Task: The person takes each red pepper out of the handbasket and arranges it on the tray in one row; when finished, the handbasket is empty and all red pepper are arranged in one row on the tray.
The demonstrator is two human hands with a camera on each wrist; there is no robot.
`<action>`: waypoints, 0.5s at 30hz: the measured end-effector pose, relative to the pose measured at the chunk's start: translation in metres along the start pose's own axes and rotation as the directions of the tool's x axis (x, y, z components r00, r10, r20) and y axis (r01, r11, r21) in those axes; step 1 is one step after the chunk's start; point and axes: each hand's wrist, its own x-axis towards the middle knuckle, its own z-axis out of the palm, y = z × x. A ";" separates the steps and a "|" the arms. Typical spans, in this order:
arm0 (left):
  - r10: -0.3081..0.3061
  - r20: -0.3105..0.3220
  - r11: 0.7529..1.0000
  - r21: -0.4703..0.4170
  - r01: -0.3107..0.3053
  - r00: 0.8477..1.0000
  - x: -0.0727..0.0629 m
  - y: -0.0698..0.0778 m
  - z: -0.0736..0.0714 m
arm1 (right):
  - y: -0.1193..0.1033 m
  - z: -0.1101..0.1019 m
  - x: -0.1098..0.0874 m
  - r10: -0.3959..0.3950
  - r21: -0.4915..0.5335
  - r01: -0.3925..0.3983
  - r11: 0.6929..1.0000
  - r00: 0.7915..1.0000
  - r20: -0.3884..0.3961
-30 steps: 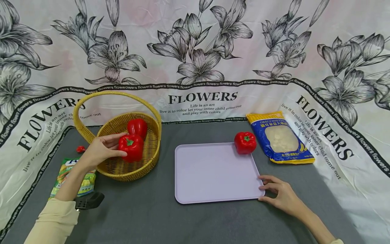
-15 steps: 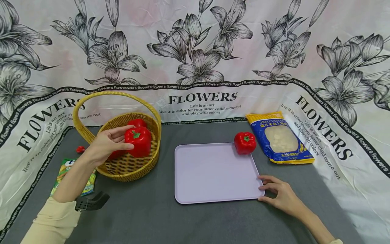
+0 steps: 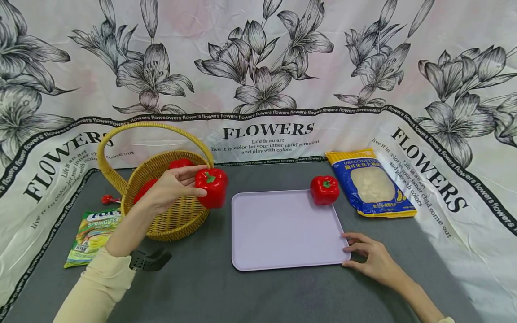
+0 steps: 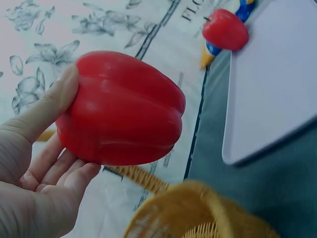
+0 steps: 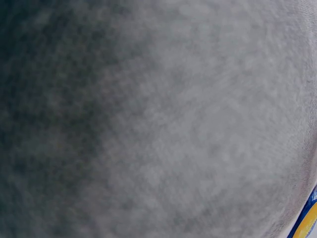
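My left hand [image 3: 173, 188] holds a red bell pepper [image 3: 212, 187] with a green stem, thumb on one side and fingers on the other. The pepper is raised just past the right rim of a yellow wicker basket [image 3: 161, 233]; it fills the middle of the left wrist view. Inside the basket are more red peppers [image 3: 180, 163], partly hidden by my hand. My right hand [image 3: 373, 258] grips the near right corner of a pale lilac tray [image 3: 282, 233], thumb at the front edge, fingertips on the right edge. Another red bell pepper [image 3: 325, 190] sits at the tray's far right corner.
A blue and yellow pasta bag [image 3: 373, 184] lies right of the tray. Left of the basket are a green candy bag [image 3: 86, 237] and a small red item [image 3: 107, 199]. The basket's tall handle [image 3: 155, 125] arches up behind my left hand. Mostly blurred grey fills the right wrist view.
My left hand has lifted the bell pepper out of the basket and carried it right, past the rim. The basket appears slightly tilted. My right hand and the tray have stayed put.
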 end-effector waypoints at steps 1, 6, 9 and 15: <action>-0.004 -0.003 1.000 0.002 0.004 1.000 0.003 0.000 0.004 | 0.000 0.000 0.000 -0.003 0.000 0.003 1.000 1.000 -0.003; -0.024 -0.019 1.000 0.008 0.024 1.000 0.019 -0.001 0.029 | 0.000 0.000 0.000 -0.001 0.006 0.001 1.000 1.000 -0.006; -0.007 -0.010 1.000 0.006 0.007 1.000 0.031 -0.004 0.048 | 0.000 0.000 -0.001 0.002 0.007 -0.002 1.000 1.000 -0.003; 0.014 0.000 1.000 -0.013 -0.014 1.000 0.058 -0.015 0.082 | 0.001 0.001 -0.001 -0.010 0.013 0.010 1.000 1.000 -0.008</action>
